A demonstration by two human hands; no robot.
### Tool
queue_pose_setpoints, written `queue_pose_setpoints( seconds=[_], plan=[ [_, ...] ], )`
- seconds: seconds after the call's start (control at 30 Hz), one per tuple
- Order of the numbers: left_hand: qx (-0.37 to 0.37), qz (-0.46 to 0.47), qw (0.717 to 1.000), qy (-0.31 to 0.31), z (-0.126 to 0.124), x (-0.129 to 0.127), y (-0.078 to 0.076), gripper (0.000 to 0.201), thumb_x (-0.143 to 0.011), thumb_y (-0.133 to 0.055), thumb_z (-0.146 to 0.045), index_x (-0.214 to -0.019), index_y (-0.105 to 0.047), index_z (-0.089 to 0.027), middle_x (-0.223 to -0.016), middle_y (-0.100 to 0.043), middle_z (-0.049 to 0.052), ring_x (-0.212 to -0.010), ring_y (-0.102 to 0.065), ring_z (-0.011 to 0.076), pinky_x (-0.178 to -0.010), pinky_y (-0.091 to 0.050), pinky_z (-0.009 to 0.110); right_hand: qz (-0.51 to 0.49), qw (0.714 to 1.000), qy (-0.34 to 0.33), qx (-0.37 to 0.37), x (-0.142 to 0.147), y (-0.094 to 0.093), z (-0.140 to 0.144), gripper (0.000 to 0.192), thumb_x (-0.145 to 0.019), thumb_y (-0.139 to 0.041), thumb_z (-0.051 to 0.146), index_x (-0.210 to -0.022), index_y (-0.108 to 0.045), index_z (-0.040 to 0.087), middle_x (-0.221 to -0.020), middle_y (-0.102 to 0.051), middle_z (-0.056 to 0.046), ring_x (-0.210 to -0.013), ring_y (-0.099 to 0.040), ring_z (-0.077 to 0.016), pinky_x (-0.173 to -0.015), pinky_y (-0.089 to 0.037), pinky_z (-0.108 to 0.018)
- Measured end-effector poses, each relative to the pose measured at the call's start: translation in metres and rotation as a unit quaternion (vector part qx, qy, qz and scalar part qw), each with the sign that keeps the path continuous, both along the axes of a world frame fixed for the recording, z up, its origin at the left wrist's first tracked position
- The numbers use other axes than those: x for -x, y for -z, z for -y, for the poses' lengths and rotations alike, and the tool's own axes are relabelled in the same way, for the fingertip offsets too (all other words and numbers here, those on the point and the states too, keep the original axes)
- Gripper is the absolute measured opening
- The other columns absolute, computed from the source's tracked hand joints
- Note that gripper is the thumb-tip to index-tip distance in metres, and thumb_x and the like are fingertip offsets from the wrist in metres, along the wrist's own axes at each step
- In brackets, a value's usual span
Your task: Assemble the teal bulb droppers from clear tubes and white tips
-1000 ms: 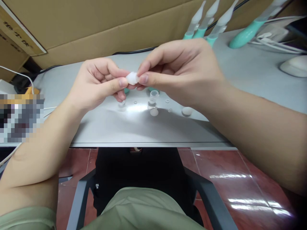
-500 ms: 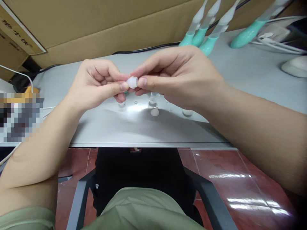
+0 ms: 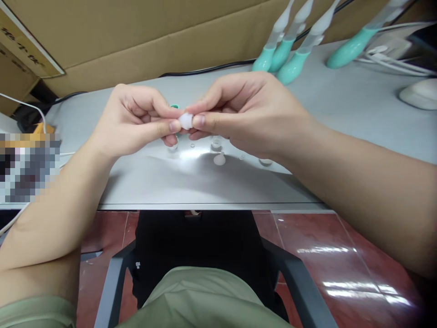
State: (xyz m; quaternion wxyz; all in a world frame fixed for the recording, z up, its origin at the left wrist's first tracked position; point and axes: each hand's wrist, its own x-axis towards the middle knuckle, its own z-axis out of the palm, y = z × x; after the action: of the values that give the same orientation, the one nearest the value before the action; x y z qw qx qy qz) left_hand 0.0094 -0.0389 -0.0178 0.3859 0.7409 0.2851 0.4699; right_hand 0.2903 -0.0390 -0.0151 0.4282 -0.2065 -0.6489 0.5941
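Observation:
My left hand (image 3: 133, 120) and my right hand (image 3: 247, 111) meet above the grey table (image 3: 191, 180). Between the thumbs and forefingers of both hands sits a small translucent white cap (image 3: 186, 120). A bit of teal (image 3: 175, 106) shows behind my left fingers; what it belongs to is hidden. Under the hands several small clear and white plastic pieces lie on the table, among them a white cone piece (image 3: 219, 159), a clear ring (image 3: 215, 144) and a white disc (image 3: 265, 161).
Several teal-handled tools with pale tips (image 3: 287, 57) lean at the back right, one more teal tool (image 3: 351, 48) further right beside white cables (image 3: 392, 61). A cardboard box (image 3: 136, 36) stands behind the table. A black cable (image 3: 205, 70) runs along it. A chair frame (image 3: 112, 282) is below.
Both hands, still pinching the white cap, have dropped slightly towards the table and shifted a little left. The teal tools behind the right hand show more.

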Motion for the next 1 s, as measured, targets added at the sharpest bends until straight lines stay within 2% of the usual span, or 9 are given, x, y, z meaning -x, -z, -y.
queue_pose_setpoints(
  seconds=[0.13, 0.3, 0.4, 0.5, 0.6, 0.7, 0.8, 0.9, 1.0],
  plan=[
    [0.005, -0.033, 0.999, 0.001, -0.002, 0.005, 0.002, 0.036, -0.095, -0.121, -0.051, -0.102, -0.097, -0.024, -0.098, -0.097, 0.007, -0.074, -0.093, 0.0240, -0.074, -0.087, 0.041, -0.002, 1.000, -0.015, 0.005, 0.000, -0.001, 0.000, 0.021, -0.099, -0.116, 0.029, -0.100, -0.095, 0.028, -0.112, -0.097, -0.003, -0.109, -0.093, -0.0240, -0.106, -0.083, -0.039],
    [-0.021, -0.047, 0.998, 0.039, -0.005, 0.009, 0.001, 0.044, -0.098, -0.117, -0.063, -0.106, -0.098, -0.024, -0.101, -0.097, 0.008, -0.077, -0.095, 0.0254, -0.075, -0.086, 0.041, -0.019, 0.998, -0.051, 0.005, 0.001, -0.001, -0.003, 0.034, -0.091, -0.124, 0.037, -0.096, -0.092, 0.025, -0.108, -0.096, -0.004, -0.110, -0.093, -0.0238, -0.102, -0.079, -0.035],
    [-0.029, -0.045, 0.997, 0.048, 0.000, 0.006, -0.004, 0.042, -0.101, -0.116, -0.060, -0.105, -0.098, -0.023, -0.096, -0.096, 0.007, -0.077, -0.096, 0.0249, -0.075, -0.087, 0.039, -0.029, 0.997, -0.067, -0.013, 0.000, 0.002, -0.004, 0.030, -0.098, -0.119, 0.037, -0.099, -0.093, 0.024, -0.105, -0.094, -0.003, -0.103, -0.092, -0.0212, -0.100, -0.078, -0.034],
    [-0.049, -0.020, 0.998, 0.037, 0.005, 0.002, -0.007, 0.037, -0.104, -0.114, -0.056, -0.108, -0.099, -0.023, -0.094, -0.095, 0.005, -0.075, -0.096, 0.0218, -0.072, -0.084, 0.033, -0.044, 0.997, -0.049, -0.044, 0.000, 0.003, -0.004, 0.028, -0.101, -0.118, 0.039, -0.105, -0.093, 0.025, -0.104, -0.094, 0.000, -0.101, -0.091, -0.0194, -0.097, -0.078, -0.033],
    [-0.053, -0.043, 0.998, 0.008, 0.006, 0.001, -0.007, 0.048, -0.102, -0.114, -0.065, -0.109, -0.099, -0.020, -0.094, -0.095, 0.008, -0.072, -0.093, 0.0220, -0.071, -0.084, 0.036, -0.032, 0.998, -0.022, -0.057, 0.005, 0.003, -0.003, 0.039, -0.096, -0.121, 0.045, -0.101, -0.088, 0.025, -0.103, -0.091, -0.001, -0.102, -0.090, -0.0205, -0.094, -0.077, -0.033],
    [-0.040, -0.057, 0.998, -0.009, 0.009, 0.003, -0.012, 0.037, -0.103, -0.116, -0.053, -0.109, -0.099, -0.021, -0.094, -0.095, 0.008, -0.075, -0.092, 0.0223, -0.074, -0.085, 0.040, -0.012, 0.997, -0.006, -0.082, 0.009, 0.002, -0.002, 0.040, -0.099, -0.118, 0.047, -0.097, -0.084, 0.026, -0.104, -0.090, -0.002, -0.095, -0.084, -0.0187, -0.090, -0.073, -0.035],
    [-0.075, -0.084, 0.993, -0.019, 0.017, 0.007, -0.025, 0.019, -0.100, -0.117, -0.033, -0.108, -0.101, -0.026, -0.090, -0.094, 0.004, -0.074, -0.088, 0.0197, -0.070, -0.079, 0.037, 0.044, 0.988, 0.022, -0.146, 0.005, -0.001, -0.002, 0.028, -0.109, -0.107, 0.048, -0.102, -0.088, 0.028, -0.105, -0.090, -0.002, -0.094, -0.081, -0.0196, -0.092, -0.071, -0.038],
    [-0.134, -0.155, 0.978, -0.031, 0.028, 0.012, -0.042, 0.020, -0.094, -0.110, -0.016, -0.107, -0.103, -0.028, -0.084, -0.091, 0.000, -0.068, -0.079, 0.0156, -0.060, -0.067, 0.031, 0.174, 0.940, 0.082, -0.281, -0.002, -0.006, -0.001, 0.013, -0.116, -0.091, 0.044, -0.110, -0.092, 0.032, -0.107, -0.089, -0.004, -0.104, -0.082, -0.0266, -0.104, -0.070, -0.047],
    [-0.114, -0.253, 0.961, -0.015, 0.037, 0.014, -0.058, 0.021, -0.091, -0.097, -0.011, -0.101, -0.100, -0.030, -0.077, -0.087, -0.004, -0.062, -0.074, 0.0141, -0.057, -0.064, 0.029, 0.346, 0.822, 0.105, -0.440, -0.003, -0.013, 0.004, 0.024, -0.121, -0.070, 0.033, -0.107, -0.090, 0.032, -0.115, -0.091, -0.009, -0.116, -0.080, -0.0346, -0.118, -0.065, -0.059]
  ],
)
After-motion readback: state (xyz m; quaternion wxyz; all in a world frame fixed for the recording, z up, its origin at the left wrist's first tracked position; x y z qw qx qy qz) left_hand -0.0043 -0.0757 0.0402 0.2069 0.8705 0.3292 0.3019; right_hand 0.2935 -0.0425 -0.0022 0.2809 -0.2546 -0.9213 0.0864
